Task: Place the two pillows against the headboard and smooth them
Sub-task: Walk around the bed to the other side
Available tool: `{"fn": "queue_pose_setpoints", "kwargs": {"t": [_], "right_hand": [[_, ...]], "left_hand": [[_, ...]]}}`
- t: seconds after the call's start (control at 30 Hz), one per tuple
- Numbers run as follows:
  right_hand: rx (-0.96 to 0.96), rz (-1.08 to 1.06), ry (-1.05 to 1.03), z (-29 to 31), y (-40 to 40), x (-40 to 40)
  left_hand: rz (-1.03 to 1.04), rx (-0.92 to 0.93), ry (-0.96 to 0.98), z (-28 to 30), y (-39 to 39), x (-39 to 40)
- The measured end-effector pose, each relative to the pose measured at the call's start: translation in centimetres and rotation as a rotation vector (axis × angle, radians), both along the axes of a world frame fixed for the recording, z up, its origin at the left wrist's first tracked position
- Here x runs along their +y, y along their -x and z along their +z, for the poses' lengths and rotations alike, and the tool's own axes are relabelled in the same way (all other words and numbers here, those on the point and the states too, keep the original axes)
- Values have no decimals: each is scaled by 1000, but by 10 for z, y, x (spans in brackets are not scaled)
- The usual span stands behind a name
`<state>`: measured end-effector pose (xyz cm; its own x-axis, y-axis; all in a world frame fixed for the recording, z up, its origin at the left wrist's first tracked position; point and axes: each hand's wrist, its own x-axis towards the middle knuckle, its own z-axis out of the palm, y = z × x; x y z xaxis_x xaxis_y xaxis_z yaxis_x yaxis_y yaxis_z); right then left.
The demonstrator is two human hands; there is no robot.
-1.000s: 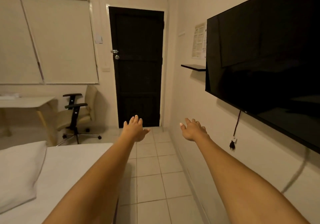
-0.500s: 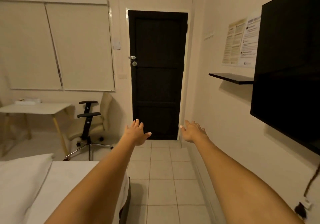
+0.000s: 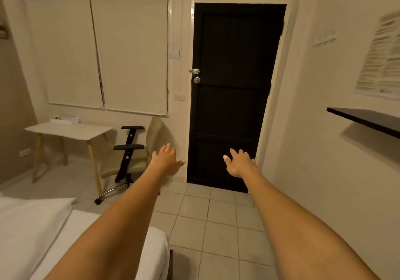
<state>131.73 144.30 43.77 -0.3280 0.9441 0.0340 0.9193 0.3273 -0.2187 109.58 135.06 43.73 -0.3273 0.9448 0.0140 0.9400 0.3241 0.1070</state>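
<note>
Hands extended forward at mid-frame, both empty. Left hand (image 3: pixel 166 160) spread, fingers splayed, grip released, grasping nothing. Right hand (image 3: pixel 239 163) likewise spread and released, silhouetted against the dark door (image 3: pixel 236 93) at upper centre. Both raised well above the tiled floor (image 3: pixel 216 225), touching nothing.

Bed (image 3: pixel 86 232) at lower left of the frame, white-sheeted. One pillow (image 3: pixel 30 217) lying flat at the left edge, partly cut off by the frame; well apart from either hand. Second pillow not in view. Headboard not in view.

Worktop (image 3: pixel 69 129) at middle left below the blinds, office chair (image 3: pixel 132 150) just beside it. Dark shelf (image 3: pixel 368 119) at right edge.

Judged step: approach only; no pillow yet gripped, nothing placed or smoothed. Task judged at its very start.

Next move calls for turning toward the lower left, bringing both hands down to the visible pillow, gripping it at its edges, then locating the headboard and the second pillow, neither confirmable from this view.
</note>
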Motion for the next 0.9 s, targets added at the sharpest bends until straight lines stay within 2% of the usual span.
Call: {"fn": "queue_pose_setpoints", "kwargs": {"t": [0.4, 0.57, 0.9], "right_hand": [[18, 19, 22, -13, 157, 199], [-47, 12, 55, -22, 195, 272], [-59, 169, 32, -26, 283, 442]], "left_hand": [[93, 8, 34, -1, 160, 195], [86, -5, 60, -11, 195, 260], [245, -16, 56, -39, 270, 396]]}}
